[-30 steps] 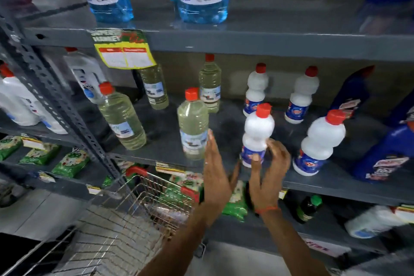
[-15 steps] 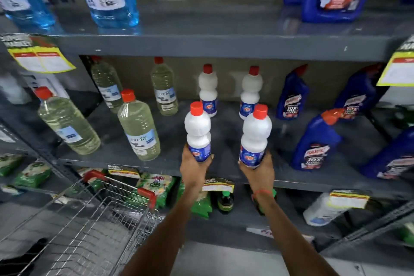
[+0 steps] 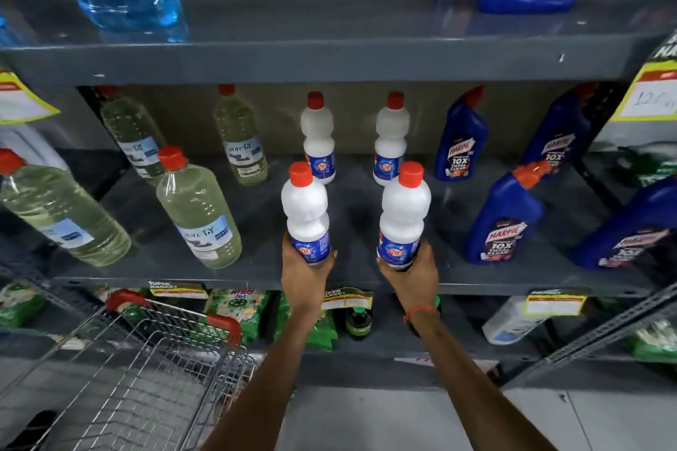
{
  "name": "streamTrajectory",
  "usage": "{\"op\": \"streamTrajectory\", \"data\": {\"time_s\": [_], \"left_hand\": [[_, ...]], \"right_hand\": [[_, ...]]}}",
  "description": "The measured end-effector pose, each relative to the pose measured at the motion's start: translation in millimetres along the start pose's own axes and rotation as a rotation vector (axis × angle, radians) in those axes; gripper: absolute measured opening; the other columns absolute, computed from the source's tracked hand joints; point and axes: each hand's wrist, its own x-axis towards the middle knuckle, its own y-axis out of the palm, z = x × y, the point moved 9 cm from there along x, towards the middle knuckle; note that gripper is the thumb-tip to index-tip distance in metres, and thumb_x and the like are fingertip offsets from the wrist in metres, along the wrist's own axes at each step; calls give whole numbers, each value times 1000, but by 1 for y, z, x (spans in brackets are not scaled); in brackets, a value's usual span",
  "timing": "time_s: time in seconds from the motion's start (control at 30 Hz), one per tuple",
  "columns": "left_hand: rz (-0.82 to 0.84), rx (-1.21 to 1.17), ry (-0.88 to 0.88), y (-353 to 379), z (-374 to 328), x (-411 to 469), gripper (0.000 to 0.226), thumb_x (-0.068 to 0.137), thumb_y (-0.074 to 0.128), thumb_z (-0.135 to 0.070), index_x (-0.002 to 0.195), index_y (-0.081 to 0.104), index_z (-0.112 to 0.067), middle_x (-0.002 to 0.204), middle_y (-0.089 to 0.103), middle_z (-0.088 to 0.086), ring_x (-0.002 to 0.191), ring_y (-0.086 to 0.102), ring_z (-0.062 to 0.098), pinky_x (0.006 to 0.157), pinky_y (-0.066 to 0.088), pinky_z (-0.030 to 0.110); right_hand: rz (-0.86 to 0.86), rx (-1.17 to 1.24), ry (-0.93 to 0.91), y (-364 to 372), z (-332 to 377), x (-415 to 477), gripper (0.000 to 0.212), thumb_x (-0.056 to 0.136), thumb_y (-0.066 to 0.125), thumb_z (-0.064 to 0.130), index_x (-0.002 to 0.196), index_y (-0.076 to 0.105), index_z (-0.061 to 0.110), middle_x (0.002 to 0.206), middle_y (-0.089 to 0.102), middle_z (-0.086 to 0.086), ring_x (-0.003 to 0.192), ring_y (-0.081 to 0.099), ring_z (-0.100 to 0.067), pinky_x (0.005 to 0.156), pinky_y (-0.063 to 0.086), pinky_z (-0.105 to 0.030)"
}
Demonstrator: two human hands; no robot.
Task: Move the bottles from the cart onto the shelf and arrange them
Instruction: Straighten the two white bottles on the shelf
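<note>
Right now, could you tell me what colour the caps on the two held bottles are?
Red, on both white bottles, seen in the head view.

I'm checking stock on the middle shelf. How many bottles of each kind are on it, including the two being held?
White bottles: 4
Clear yellowish bottles: 4
Dark blue bottles: 4
Total: 12

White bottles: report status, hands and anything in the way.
Left hand grips front-left bottle, right hand grips front-right bottle. Both upright at shelf front edge. Two white bottles behind; nothing between.
</note>
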Motion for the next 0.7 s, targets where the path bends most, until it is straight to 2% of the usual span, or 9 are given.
{"op": "streamTrajectory", "data": {"time_s": [0.1,0.17,0.27,0.33,0.4,0.47,0.57,0.6,0.7], "left_hand": [[10,-6,8,-1,-1,-1,88,59,87,-27,133,41,-16,128,61,8,112,61,28,88,49,35],[18,-11,10,0,-6,-4,110,57,88,-34,145,25,-15,145,45,10,129,49,29,102,45,42],[-24,34,21,-1,-22,-14,137,56,83,-54,149,-7,-10,161,-2,13,149,5,27,120,14,43],[-77,72,70,-3,-40,-28,138,59,73,-67,148,-13,-6,160,-13,15,149,-8,27,120,3,41],[-156,107,160,-5,-65,-51,127,68,64,-69,148,-12,-4,159,-14,18,149,-9,28,120,3,38],[-229,139,295,3,-96,-83,106,84,53,-59,148,-9,-2,159,-10,21,149,-5,31,121,6,37],[-171,91,454,50,-138,-133,84,95,40,-46,149,-8,-5,161,-6,16,150,-2,27,122,10,39],[-121,60,477,72,-148,-148,81,96,40,-45,150,-8,-9,162,-5,10,150,0,22,122,11,36],[47,-27,423,139,-157,-180,86,91,54,-42,152,-2,-18,162,2,-4,149,6,8,120,18,26]], "right_hand": [[9,10,-18,-1,2,0,75,59,86,22,123,50,11,121,63,-11,107,63,-26,89,53,-37],[40,16,-37,-1,5,2,78,58,87,21,124,49,9,123,62,-11,109,62,-27,88,51,-31],[95,27,-68,-6,12,-1,94,61,84,34,137,37,8,138,51,-10,126,51,-25,102,47,-40],[63,46,-133,-23,22,-5,91,70,78,35,143,31,11,144,45,-10,132,44,-21,109,41,-37],[13,82,-271,-48,38,-10,72,80,68,31,140,34,10,138,49,-11,127,45,-14,109,35,-21],[-31,75,-389,-77,49,-11,54,87,57,29,133,43,4,130,53,-13,121,43,-9,106,30,-10],[-121,60,-480,-126,48,-5,44,90,47,25,127,48,1,125,53,-13,119,41,-10,107,31,-19],[-162,53,-498,-145,43,-2,43,90,47,24,127,47,2,125,51,-10,119,39,-8,107,29,-18],[-276,72,-441,-203,14,15,54,87,56,28,133,40,6,133,44,-6,124,32,-2,107,26,-13]]}}
